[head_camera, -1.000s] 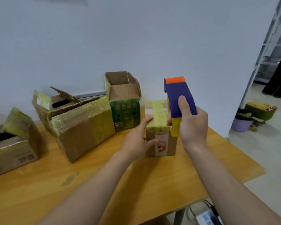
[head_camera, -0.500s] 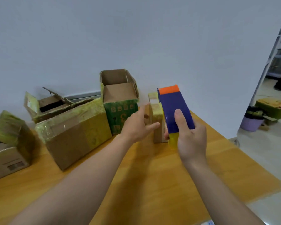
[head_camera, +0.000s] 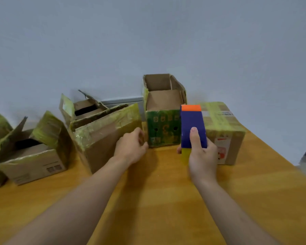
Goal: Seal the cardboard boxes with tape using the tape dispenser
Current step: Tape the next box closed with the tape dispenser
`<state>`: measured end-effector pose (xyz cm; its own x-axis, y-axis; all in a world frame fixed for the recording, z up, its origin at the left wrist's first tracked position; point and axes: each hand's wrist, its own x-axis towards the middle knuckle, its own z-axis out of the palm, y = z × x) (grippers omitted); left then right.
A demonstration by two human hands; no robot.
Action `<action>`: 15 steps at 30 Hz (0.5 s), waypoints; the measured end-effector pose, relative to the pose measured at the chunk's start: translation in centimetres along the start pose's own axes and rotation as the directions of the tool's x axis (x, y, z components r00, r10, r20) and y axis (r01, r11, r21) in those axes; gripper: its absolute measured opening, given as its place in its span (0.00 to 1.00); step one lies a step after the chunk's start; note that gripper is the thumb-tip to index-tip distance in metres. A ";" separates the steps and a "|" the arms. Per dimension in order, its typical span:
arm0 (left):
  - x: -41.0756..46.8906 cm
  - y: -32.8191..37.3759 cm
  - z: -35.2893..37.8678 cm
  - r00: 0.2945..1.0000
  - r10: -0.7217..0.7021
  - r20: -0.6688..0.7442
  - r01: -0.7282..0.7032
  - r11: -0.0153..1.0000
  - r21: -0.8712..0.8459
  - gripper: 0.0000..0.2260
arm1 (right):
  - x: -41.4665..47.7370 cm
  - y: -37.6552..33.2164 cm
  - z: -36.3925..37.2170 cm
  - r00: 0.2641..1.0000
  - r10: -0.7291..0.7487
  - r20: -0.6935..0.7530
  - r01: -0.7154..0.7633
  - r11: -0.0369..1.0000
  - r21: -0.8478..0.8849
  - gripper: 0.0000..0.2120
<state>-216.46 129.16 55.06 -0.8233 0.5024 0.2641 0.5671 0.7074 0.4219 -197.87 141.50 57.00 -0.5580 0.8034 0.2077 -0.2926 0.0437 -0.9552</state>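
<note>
Tape dispenser: the tape dispenser (head_camera: 193,126), blue-bodied with an orange cap on top and a yellow lower part, stands upright above the near middle of the table, in front of the green box's right side
Right hand: the right hand (head_camera: 202,156) grips the dispenser from behind and below, fingers wrapped round its lower body, one finger lying straight up the blue face
Left hand: the left hand (head_camera: 131,149) is well apart from the dispenser, to its left, fingers loosely curled and holding nothing; it sits at the right-hand corner of the large taped box, and whether it touches the cardboard cannot be told
Sealed box: the small sealed box (head_camera: 225,133), closed and banded with yellowish tape, stands just right of the dispenser and behind the right hand
Green box: the green box (head_camera: 162,129) stands between the two hands, against the wall, its top flaps open
Large taped box: the large taped box (head_camera: 102,138) lies tilted left of the green box, yellowish tape along its upper edge
Other boxes: an open box behind (head_camera: 83,110) with raised flaps; further left an open box at left (head_camera: 32,156) with crumpled taped flaps
Surface: a wooden table (head_camera: 166,200) against a pale wall (head_camera: 148,41)
</note>
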 end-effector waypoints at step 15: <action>9.9 13.6 -4.2 0.968 0.187 0.170 -0.252 0.768 0.589 0.61 | 1.0 0.7 -0.8 0.999 0.000 -0.039 0.001 1.000 0.029 0.27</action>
<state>-217.00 141.61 67.04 -0.6864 0.7028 0.1870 0.6576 0.7096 -0.2531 -198.01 142.83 56.35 -0.5270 0.8262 0.1993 -0.3158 0.0274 -0.9484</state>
